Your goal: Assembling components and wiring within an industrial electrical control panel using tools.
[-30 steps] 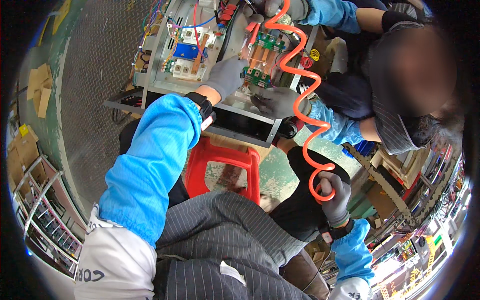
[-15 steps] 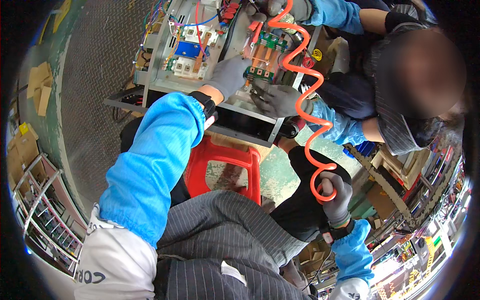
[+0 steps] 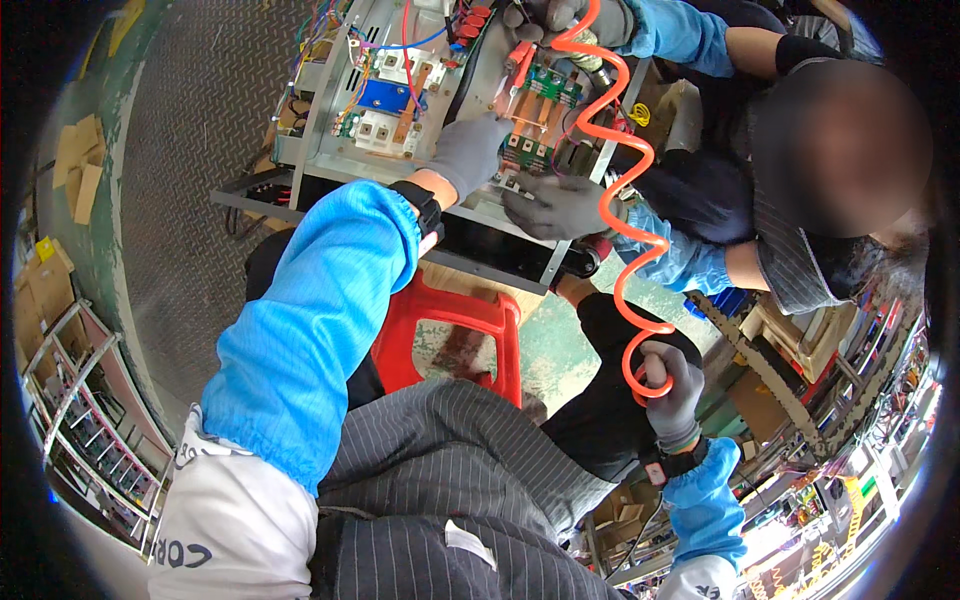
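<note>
My left hand, in a grey glove, reaches into an open metal equipment chassis. Its fingers are bunched at the left edge of a green circuit board with copper bars; what they pinch, if anything, is hidden. Down at the right, my right hand is closed around the lower loop of an orange coiled air hose. A co-worker's gloved hand lies by the board's near end. The co-worker's other hand is at a tool fitting near the hose's upper end.
Left of the board sit white power modules and a blue block with wires. A red plastic stool stands below the chassis. The co-worker leans in from the right. Metal racks and cardboard line the left.
The chassis and the hose's upper part appear slightly further right in view. My left hand stays by the board, shifted slightly with it. My right hand keeps its hold on the hose.
</note>
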`<state>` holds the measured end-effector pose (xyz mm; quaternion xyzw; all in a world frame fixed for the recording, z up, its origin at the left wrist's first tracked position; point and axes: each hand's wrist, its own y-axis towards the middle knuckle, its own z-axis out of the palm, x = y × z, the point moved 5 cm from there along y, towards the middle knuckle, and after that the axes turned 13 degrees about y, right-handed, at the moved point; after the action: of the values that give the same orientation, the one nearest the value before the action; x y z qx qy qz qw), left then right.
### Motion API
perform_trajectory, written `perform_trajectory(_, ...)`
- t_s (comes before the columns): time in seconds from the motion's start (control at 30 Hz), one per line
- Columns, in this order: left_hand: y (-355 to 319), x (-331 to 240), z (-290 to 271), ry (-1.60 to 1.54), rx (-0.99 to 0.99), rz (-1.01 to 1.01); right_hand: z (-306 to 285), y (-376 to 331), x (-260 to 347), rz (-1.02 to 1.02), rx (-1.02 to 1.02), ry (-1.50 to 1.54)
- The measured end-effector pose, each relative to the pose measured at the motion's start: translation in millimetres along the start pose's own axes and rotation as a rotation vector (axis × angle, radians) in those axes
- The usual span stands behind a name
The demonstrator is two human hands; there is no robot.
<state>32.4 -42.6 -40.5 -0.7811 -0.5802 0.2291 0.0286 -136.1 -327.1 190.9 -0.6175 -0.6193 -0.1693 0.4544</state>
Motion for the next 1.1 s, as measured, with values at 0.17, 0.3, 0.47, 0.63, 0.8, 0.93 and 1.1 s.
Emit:
perform_trajectory(0.17,0.0,-0.7,1.0,0.026,0.035,-0.004,1.3,1.2,0.6,-0.012,-0.008,0.007)
perform_trajectory(0.3,-1.6,-2.5,-0.9,0.030,0.043,-0.012,0.8,1.1,1.3,-0.018,-0.007,-0.006)
perform_trajectory(0.47,-4.0,-4.4,-2.7,0.006,0.007,-0.034,0.6,2.1,3.2,-0.045,-0.017,-0.019)
perform_trajectory(0.63,-6.1,-6.4,-5.9,-0.002,-0.121,-0.024,1.1,2.1,3.1,-0.039,-0.023,0.000)
perform_trajectory(0.8,-4.3,-0.9,-3.9,0.003,-0.029,-0.056,1.2,2.6,3.4,-0.060,-0.028,-0.001)
perform_trajectory(0.93,-2.5,-0.8,0.8,-0.007,-0.019,-0.025,1.3,2.0,2.1,-0.057,-0.032,-0.005)
perform_trajectory(1.1,-3.1,-0.7,0.9,-0.027,-0.019,-0.027,1.1,2.5,3.0,-0.017,-0.024,-0.014)
